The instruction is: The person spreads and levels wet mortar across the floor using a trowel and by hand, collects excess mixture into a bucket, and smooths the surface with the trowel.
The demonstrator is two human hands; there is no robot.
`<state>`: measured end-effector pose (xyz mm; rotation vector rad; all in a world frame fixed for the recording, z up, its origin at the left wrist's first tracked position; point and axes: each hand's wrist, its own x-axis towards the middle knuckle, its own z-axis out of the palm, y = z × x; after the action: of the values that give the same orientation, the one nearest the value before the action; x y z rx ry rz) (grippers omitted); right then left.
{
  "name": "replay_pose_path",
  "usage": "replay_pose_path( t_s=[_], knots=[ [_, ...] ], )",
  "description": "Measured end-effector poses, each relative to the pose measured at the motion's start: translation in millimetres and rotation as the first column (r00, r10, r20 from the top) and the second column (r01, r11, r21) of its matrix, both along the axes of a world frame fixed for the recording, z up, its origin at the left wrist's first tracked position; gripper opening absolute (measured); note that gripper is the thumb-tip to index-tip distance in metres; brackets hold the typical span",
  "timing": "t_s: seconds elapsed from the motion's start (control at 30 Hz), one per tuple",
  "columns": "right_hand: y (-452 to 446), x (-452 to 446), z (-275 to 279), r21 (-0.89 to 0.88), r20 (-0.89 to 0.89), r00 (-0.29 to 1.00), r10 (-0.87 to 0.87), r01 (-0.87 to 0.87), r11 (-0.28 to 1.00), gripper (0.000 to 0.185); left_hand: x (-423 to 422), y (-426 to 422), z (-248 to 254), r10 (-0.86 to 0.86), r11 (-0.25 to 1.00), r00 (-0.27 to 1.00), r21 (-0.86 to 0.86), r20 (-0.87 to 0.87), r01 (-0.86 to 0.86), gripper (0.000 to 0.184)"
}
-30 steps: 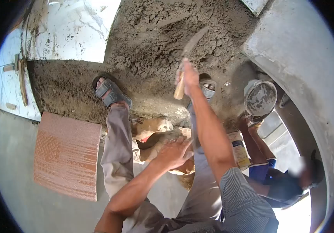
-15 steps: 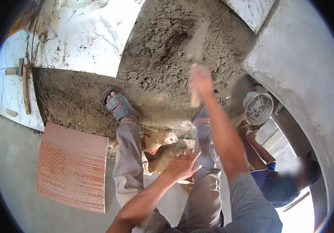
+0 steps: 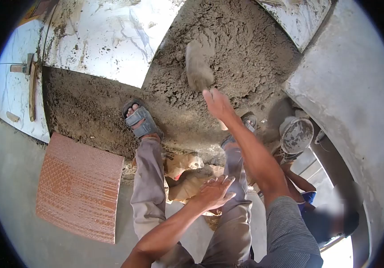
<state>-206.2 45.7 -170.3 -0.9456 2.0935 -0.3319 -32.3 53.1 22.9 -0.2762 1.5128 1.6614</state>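
Note:
My right hand [image 3: 220,106] is closed round the handle of a trowel [image 3: 198,67]. The trowel's mortar-smeared blade points away from me, over or on the rough bed of wet mortar [image 3: 241,53]; whether it touches cannot be made out. Close to my right knee, my left hand [image 3: 215,192] is spread with its fingers apart and nothing in it. White marbled tiles [image 3: 107,40], spattered with mortar, border the bed on the left, and another tile [image 3: 297,18] lies at the upper right.
A hammer [image 3: 32,85] rests on the far-left tile. One reddish tile [image 3: 80,190], ridged side up, lies at lower left. Torn paper bags [image 3: 185,185] are between my legs. A bucket [image 3: 297,136] stands at right beside a crouching person [image 3: 321,219], near a grey concrete surface [image 3: 348,85].
My right hand and the trowel have swung to the left across the mortar. The left hand stays by my knee. The view has shifted slightly.

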Motion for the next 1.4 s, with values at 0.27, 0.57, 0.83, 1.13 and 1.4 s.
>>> replay_pose_path(
  t_s=[0.27,0.57,0.83,1.13,1.4],
  knots=[
    [-37,-127,-22,0.448,-0.128,0.783,0.609,-0.503,0.740,0.023,0,5,-5,0.023,1.000,1.000,-0.013,0.016,-0.023,0.058],
    [-90,-208,-25,0.371,-0.313,0.751,0.582,-0.467,0.802,0.030,-4,3,-10,0.000,1.000,0.997,0.025,0.071,-0.002,0.058],
    [-92,-208,-17,0.447,-0.294,0.856,0.425,-0.270,0.853,0.036,-4,-5,-7,0.042,0.999,0.998,0.019,0.051,-0.043,0.059],
    [-99,-208,-31,0.385,-0.275,0.938,0.211,-0.094,0.918,0.045,4,-17,-1,0.121,0.993,0.993,0.005,0.002,-0.121,0.059],
    [-71,-98,-21,0.353,0.444,0.204,-0.873,0.855,0.379,0.037,-5,-39,9,0.126,0.991,0.992,0.040,0.002,-0.126,0.059]
  ],
)
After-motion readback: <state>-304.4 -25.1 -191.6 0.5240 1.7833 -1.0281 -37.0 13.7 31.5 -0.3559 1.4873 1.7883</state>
